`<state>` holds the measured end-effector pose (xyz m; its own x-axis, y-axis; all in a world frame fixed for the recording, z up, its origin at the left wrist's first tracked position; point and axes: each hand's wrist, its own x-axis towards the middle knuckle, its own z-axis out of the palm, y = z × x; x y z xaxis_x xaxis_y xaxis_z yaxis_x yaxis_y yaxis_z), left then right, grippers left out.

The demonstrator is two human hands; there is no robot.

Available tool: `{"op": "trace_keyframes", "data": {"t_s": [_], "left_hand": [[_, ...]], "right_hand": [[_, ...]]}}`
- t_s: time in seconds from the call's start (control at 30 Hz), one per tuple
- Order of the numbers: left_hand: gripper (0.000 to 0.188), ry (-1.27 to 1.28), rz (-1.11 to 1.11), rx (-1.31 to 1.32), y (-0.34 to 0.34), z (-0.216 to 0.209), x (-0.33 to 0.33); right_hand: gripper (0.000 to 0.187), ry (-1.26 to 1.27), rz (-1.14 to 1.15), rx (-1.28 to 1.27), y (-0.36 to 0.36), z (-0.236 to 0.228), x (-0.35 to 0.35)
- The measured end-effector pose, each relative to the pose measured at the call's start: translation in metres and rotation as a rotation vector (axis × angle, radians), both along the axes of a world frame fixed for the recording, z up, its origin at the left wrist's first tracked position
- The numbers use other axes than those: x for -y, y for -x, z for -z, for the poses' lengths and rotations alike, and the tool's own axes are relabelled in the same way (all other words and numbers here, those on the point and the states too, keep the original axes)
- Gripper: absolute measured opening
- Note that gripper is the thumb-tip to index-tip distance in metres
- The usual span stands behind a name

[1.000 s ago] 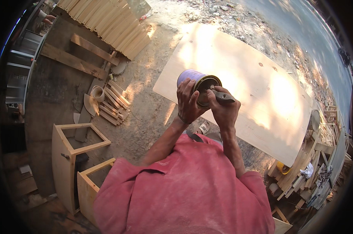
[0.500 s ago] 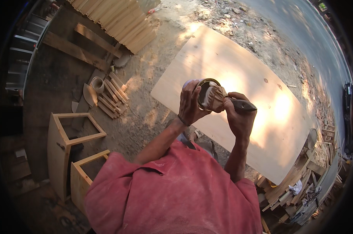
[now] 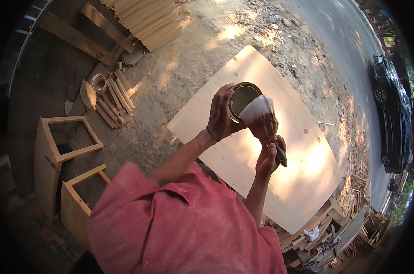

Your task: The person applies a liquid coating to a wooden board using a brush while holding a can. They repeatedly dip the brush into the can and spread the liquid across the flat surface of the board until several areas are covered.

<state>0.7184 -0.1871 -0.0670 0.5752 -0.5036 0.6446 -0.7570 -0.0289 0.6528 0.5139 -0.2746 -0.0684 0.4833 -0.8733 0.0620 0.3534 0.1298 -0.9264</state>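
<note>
My left hand is closed around the side of a round tin, tilted so that its dark inside shows. A wide paintbrush is gripped by its dark handle in my right hand. Its bristles are coated with a whitish, glossy liquid and point up toward the tin, overlapping its right rim in view. Whether bristles and rim touch, I cannot tell. Below both hands lies a large pale plywood sheet.
Two open wooden cabinet frames stand at the left. Beyond them are short wood strips, a cup-like container and stacked boards. Scrap wood is piled at the lower right. A dark car is on the road.
The brush has come out of the tin and swung bristles-up, as my right hand moved down and left. The tin stays in my left hand. The whole view has shifted, bringing the car into sight.
</note>
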Motion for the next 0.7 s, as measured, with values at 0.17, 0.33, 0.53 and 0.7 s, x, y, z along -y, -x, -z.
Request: {"op": "trace_keyframes", "data": {"t_s": [0.17, 0.33, 0.53, 0.7], "left_hand": [[0.128, -0.012, -0.015, -0.009, -0.032, 0.015, 0.006], [0.121, 0.062, -0.023, -0.08, -0.054, 0.035, 0.022], [0.133, -0.046, 0.061, -0.092, -0.071, 0.046, 0.03], [0.131, -0.11, 0.123, -0.162, -0.094, 0.063, 0.007]], "right_hand": [[0.042, -0.033, -0.023, 0.019, -0.038, 0.0, 0.002], [0.04, -0.256, -0.045, 0.153, -0.072, -0.005, 0.009], [0.034, -0.693, -0.04, 0.3, -0.104, 0.016, 0.03], [0.036, -0.571, 0.066, 0.135, -0.137, 0.046, 0.099]]}}
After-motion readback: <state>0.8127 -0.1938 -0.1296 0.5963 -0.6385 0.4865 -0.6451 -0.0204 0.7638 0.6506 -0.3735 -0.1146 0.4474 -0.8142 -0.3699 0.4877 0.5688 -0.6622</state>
